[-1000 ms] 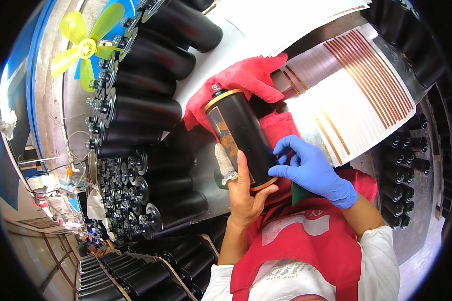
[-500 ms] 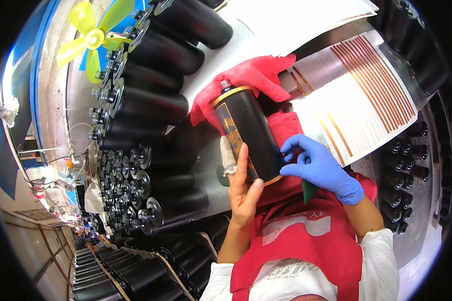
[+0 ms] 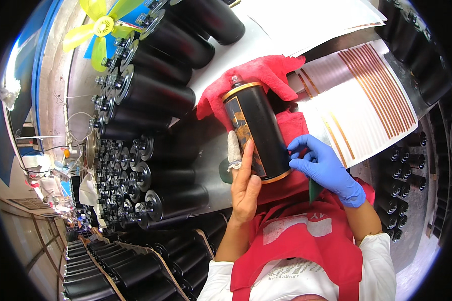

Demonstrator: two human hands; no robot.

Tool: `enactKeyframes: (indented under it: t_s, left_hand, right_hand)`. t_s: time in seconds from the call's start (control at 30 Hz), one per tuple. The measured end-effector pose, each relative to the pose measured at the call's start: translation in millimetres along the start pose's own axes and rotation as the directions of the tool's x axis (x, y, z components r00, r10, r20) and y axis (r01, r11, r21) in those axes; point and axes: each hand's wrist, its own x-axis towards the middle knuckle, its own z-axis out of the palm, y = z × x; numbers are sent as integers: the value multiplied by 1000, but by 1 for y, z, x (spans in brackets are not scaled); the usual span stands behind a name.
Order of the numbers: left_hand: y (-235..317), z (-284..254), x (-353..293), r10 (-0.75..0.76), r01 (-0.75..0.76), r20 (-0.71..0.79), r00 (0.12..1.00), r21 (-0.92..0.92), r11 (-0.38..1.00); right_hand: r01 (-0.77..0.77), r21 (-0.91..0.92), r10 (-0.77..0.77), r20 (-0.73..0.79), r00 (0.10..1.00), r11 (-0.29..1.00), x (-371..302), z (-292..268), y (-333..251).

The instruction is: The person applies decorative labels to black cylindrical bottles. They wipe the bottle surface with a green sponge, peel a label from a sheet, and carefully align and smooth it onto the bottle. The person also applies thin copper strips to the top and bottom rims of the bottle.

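A black cylindrical bottle (image 3: 267,128) with gold bands at both ends and a gold-patterned label panel (image 3: 243,133) lies tilted on a red cloth (image 3: 218,103). Its clear neck points away from me. My left hand (image 3: 245,193) is bare, with a beige wrap on one finger. Its fingers are stretched along the label side, touching the bottle near its lower end. At the right of that lower end, my right hand (image 3: 322,168), in a blue glove, has its thumb and fingertips drawn into a pinch. Whatever lies between those fingertips is too small to make out.
A white sheet with gold strips (image 3: 371,95) lies at the right, with more white sheets (image 3: 306,20) behind. Many black bottles (image 3: 155,95) crowd the left side. A yellow-green fan (image 3: 103,26) stands at the far left. More bottles (image 3: 399,188) stand on the right.
The whole view has shifted slightly. My left fingers have straightened along the label side, and the thumb has drawn closer to them. My right hand stays beside the bottle's lower end.
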Motion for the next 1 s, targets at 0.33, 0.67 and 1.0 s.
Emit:
enactKeyframes:
  t_s: [0.33,0.67,1.0]
  left_hand:
    - [-5,3,6,97,-92,6,995,356,930]
    - [-12,-11,4,101,-108,43,994,201,974]
    - [-9,-2,4,21,-28,33,999,206,978]
  right_hand:
    - [29,-46,-30,-36,999,999,-1,5,3]
    - [-25,-18,24,-75,997,1000,-1,11,-1]
    - [23,-233,-57,-137,989,972,-8,22,-16]
